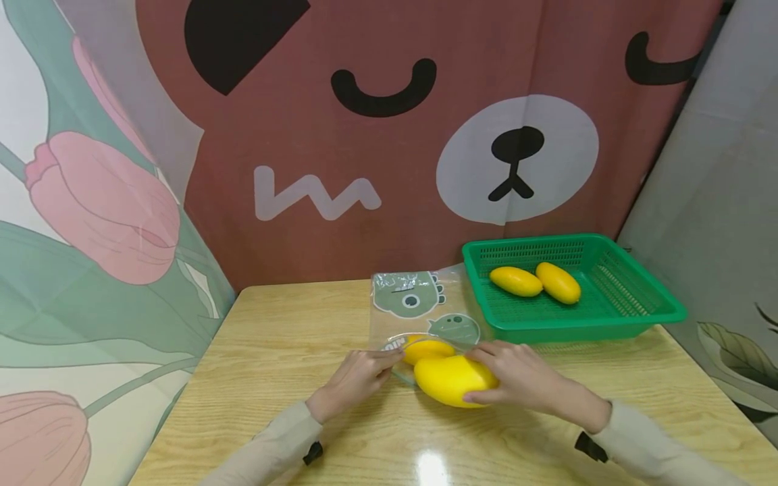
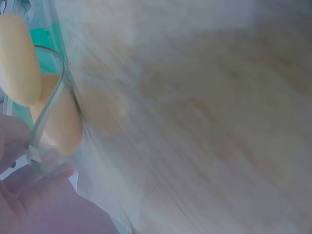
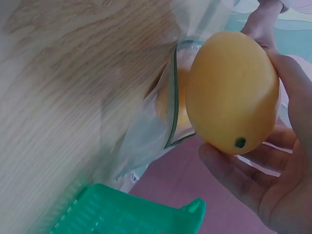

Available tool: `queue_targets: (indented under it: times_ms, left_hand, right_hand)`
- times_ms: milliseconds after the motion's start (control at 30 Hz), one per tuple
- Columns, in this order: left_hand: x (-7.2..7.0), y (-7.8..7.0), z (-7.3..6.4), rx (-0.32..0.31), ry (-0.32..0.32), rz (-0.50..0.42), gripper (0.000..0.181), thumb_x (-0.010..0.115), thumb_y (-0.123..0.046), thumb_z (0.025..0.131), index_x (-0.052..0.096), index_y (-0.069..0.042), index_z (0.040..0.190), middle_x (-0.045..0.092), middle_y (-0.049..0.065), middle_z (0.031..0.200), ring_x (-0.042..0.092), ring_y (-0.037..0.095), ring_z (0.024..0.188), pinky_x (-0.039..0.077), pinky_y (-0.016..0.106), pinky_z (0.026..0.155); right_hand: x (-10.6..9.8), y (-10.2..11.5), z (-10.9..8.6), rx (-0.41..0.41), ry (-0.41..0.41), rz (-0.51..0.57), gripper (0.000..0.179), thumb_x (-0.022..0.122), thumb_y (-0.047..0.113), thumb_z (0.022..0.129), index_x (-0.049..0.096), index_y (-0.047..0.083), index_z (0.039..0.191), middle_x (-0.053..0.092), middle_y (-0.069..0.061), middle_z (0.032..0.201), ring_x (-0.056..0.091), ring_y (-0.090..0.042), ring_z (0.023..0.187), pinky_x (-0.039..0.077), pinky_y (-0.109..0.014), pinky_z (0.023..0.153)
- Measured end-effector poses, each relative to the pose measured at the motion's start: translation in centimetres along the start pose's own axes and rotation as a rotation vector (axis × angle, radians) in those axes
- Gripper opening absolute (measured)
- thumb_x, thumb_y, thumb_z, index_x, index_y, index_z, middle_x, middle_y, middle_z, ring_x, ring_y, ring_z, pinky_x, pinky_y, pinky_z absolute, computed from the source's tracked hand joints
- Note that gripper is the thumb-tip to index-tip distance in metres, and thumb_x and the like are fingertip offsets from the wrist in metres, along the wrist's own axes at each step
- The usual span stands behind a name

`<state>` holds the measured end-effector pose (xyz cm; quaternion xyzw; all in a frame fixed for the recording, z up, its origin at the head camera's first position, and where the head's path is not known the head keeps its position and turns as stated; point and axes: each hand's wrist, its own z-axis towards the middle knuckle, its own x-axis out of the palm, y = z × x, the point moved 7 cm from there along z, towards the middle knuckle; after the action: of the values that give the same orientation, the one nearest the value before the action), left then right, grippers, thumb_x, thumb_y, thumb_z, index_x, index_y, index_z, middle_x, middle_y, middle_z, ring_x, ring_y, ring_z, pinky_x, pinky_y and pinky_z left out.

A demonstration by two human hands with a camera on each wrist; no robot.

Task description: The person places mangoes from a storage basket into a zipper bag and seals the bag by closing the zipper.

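Observation:
A clear zip bag (image 1: 408, 295) with green dinosaur prints lies on the table, its mouth facing me. My left hand (image 1: 355, 379) pinches the left side of the bag's rim, also seen in the left wrist view with the bag edge (image 2: 48, 108) between thumb and fingers. One yellow mango (image 1: 425, 348) is inside the bag, just past the mouth. My right hand (image 1: 525, 378) grips a second yellow mango (image 3: 234, 92), fingers and thumb around its side. That mango is right at the open mouth, with a small dark stem spot at its near end.
A green plastic basket (image 1: 583, 332) stands at the back right of the wooden table (image 1: 292, 324), beside the bag. Inside it lie two more mangoes, one on the left (image 1: 515, 281) and one on the right (image 1: 558, 283). A bear-print curtain (image 1: 389, 148) hangs behind the table.

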<state>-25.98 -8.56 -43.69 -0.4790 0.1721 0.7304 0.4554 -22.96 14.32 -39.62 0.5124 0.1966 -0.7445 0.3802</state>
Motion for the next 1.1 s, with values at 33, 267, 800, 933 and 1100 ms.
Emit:
queue_targets:
  times_ms: [33,267,800,933,1100]
  left_hand:
    - [0.0,0.0,0.0,0.002,-0.003,0.002,0.041,0.068,0.009,0.082,0.071,-0.005,0.120,0.068,0.010,0.121,0.050,0.001,0.055,0.027,0.007,0.042]
    - [-0.2,-0.1,0.0,0.022,-0.024,0.027,0.041,0.069,0.008,0.080,0.072,-0.007,0.119,0.069,0.009,0.119,0.055,0.003,0.055,0.029,0.006,0.043]
    - [-0.4,-0.5,-0.2,0.033,-0.040,0.023,0.041,0.071,0.007,0.080,0.072,-0.007,0.119,0.069,0.008,0.119,0.072,0.017,0.089,0.045,0.009,0.053]
    - [-0.4,-0.4,-0.2,0.031,-0.041,0.024,0.042,0.072,0.008,0.079,0.072,-0.007,0.118,0.069,0.008,0.119,0.071,0.017,0.095,0.047,0.010,0.055]
    - [-0.5,-0.4,-0.1,0.026,-0.037,0.012,0.043,0.071,0.009,0.079,0.072,-0.007,0.119,0.069,0.008,0.120,0.070,0.016,0.095,0.047,0.010,0.055]
  right_hand:
    - [0.0,0.1,0.1,-0.003,-0.008,-0.001,0.066,0.067,0.064,0.083,0.071,0.005,0.111,0.070,-0.007,0.104,0.067,-0.021,0.085,0.055,-0.029,0.061]
    - [0.4,0.6,0.4,-0.010,-0.042,-0.004,0.064,0.071,0.062,0.081,0.071,0.004,0.110,0.070,-0.008,0.103,0.067,-0.020,0.083,0.053,-0.025,0.059]
    - [1.0,1.4,0.8,0.001,-0.079,-0.018,0.065,0.071,0.061,0.081,0.070,0.004,0.110,0.069,-0.008,0.104,0.067,-0.022,0.084,0.055,-0.028,0.060]
    - [1.2,1.5,0.9,0.008,-0.081,-0.011,0.064,0.071,0.061,0.082,0.070,0.004,0.110,0.069,-0.007,0.104,0.066,-0.021,0.083,0.055,-0.027,0.059]
    - [1.3,1.6,1.0,0.013,-0.096,-0.013,0.063,0.071,0.061,0.081,0.070,0.005,0.108,0.068,-0.006,0.103,0.065,-0.019,0.081,0.052,-0.025,0.057]
